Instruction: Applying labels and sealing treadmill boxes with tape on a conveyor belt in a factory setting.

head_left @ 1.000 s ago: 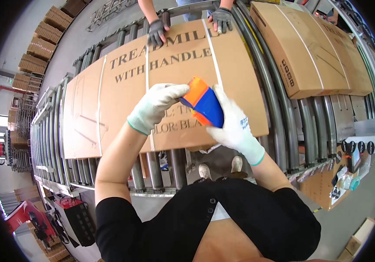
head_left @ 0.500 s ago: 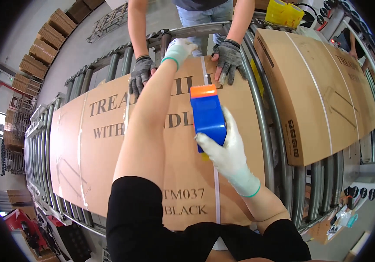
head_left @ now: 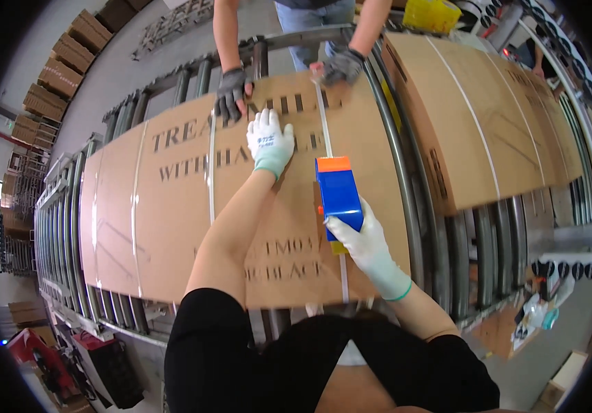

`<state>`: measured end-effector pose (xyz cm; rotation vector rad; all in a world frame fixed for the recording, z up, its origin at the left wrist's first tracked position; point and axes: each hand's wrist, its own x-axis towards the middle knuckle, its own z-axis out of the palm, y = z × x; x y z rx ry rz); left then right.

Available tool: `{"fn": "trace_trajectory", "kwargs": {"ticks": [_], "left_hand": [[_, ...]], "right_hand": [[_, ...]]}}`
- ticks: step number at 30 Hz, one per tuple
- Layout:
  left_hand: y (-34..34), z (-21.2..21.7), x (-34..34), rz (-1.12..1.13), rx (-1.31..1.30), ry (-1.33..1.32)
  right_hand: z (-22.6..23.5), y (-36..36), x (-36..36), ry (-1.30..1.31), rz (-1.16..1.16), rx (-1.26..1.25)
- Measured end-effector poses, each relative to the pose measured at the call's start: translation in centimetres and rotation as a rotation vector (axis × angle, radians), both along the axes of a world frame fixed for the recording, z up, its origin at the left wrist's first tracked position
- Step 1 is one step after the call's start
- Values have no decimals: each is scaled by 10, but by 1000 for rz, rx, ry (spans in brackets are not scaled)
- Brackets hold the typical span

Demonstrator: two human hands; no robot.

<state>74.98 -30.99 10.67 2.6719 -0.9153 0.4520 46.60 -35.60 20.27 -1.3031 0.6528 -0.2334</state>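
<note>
A large brown cardboard box (head_left: 165,234) with dark printing and white straps lies flat on a roller conveyor in front of me. My left hand (head_left: 270,143), in a white glove, rests palm down on its top with the fingers spread. In my right hand (head_left: 373,256), also gloved in white, is a blue and orange tape dispenser (head_left: 340,199). It is held over the right part of the box, above a white strap (head_left: 323,124); whether it touches the cardboard I cannot tell. Across from me, a co-worker's grey-gloved hands (head_left: 230,95) are at the box's far edge.
Metal rollers (head_left: 72,206) run under and around the box. A second strapped carton (head_left: 461,131) lies to the right, with a yellow container (head_left: 431,15) beyond it. Stacked cartons (head_left: 59,76) stand at the far left. A red machine (head_left: 41,365) is at the lower left.
My left hand has come back from the far edge onto the box top. The dispenser has moved slightly nearer and right. The co-worker's right-side hand has shifted to the far edge. The view has shifted.
</note>
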Motion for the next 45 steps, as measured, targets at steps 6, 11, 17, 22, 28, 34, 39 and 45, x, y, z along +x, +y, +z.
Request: {"fn": "trace_trajectory", "kwargs": {"ticks": [6,11,17,22,28,34,39,45], "left_hand": [[95,11,-152,-102,-75,61],[113,26,-228,-163,-71,119],[111,35,-249,-224,133,105],[110,18,-250,-391,-124,71],[107,14,-239,-447,-302,200],[104,40,-247,-348,93,161],[94,48,-248,-321,71,236],[109,39,-242,-352,109,90]], "right_hand": [[25,67,-133,60,88,164],[-24,113,-213,373,340,-39],[-210,97,-203,359,584,-196],[-365,94,-145,127,178,2],[-454,64,-168,-54,385,-346],[-519,89,-220,-227,494,-810],[-563,87,-191,-424,470,-1329],[-581,104,-229,-612,421,-2022]]}}
